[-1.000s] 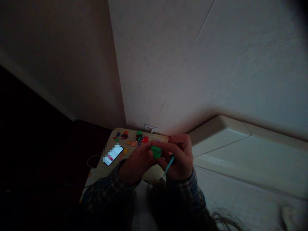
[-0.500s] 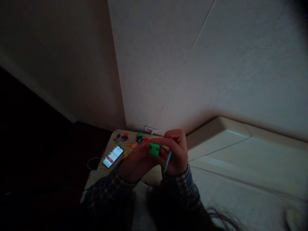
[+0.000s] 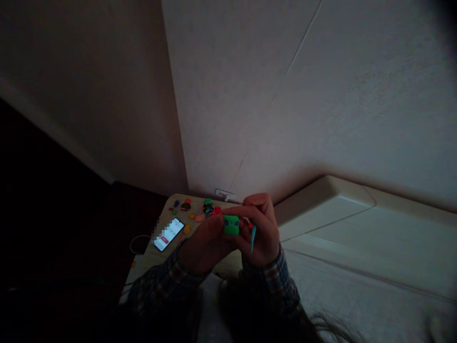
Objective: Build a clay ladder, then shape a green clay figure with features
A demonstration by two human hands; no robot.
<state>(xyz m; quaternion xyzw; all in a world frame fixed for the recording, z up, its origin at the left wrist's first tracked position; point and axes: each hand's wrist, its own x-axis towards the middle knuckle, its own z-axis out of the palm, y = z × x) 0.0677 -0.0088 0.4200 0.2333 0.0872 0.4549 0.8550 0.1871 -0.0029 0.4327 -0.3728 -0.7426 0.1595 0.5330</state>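
Note:
Between my two hands is a small green clay block [image 3: 231, 225] with two purple spots on the face toward me. My left hand [image 3: 204, 243] is closed, with its thumb and fingers gripping the block from the left. My right hand [image 3: 263, 231] is closed at the block's right side, fingers bent. A thin light-blue pointed tool [image 3: 253, 239] sticks down out of the right hand, with a bit of red beside its upper end. Just past my left fingertips lies a red piece [image 3: 216, 211]. The undersides of both hands' fingers are hidden.
Below my hands stands a small wooden table [image 3: 162, 221]. On it are a lit phone [image 3: 169, 234] with a white cable [image 3: 137, 238], a dark round piece [image 3: 185, 206], a multicoloured lump [image 3: 208, 207] and a yellow piece [image 3: 187, 229]. A cream headboard [image 3: 321, 200] stands right, against the wall.
The green block has turned slightly, so its spotted face points more squarely at me. The blue tool now hangs closer to upright. The whole view has shifted a little.

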